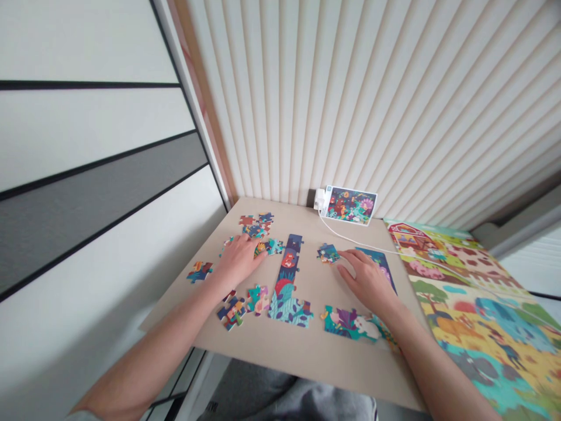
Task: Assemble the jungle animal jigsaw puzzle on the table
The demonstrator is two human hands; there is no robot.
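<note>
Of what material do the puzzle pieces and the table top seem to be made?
Puzzle pieces: probably cardboard, smoothly printed; they look thin, flat and cut with knobs. Table top: perhaps laminated board, matt beige; its colour is even, without visible grain.

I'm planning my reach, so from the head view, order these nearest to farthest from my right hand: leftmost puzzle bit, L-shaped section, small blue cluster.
1. Small blue cluster: right by the right hand's fingertips.
2. L-shaped section: to its left, mid-table.
3. Leftmost puzzle bit: far left, beyond the section.
</note>
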